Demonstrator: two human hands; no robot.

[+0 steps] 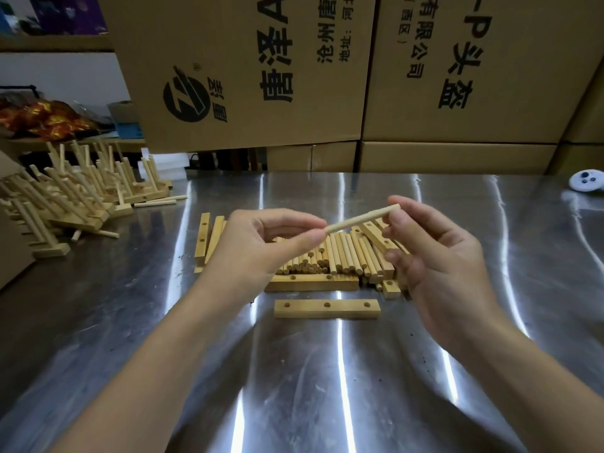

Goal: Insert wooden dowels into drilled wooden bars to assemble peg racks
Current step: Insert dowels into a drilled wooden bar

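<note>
- One dowel (359, 219) is in the air between both hands, tilted, its right end higher.
- The left hand (271, 243) has its grip narrowed to a thumb-and-forefinger pinch on the dowel's lower end. The right hand (434, 266) takes the raised end in a fingertip grip, with its other fingers loosely curled.
- The nearest bar (327, 308) lies flat on the bench (327, 403) below the hands. Its three holes face up and all are empty, so this rack is not yet begun.
- Many finished racks (81, 194) are heaped at the far left, so a good share looks done.
- A pile of loose dowels (343, 256) and further bars (310, 282) lies behind the nearest bar, so plenty seems left.
</note>
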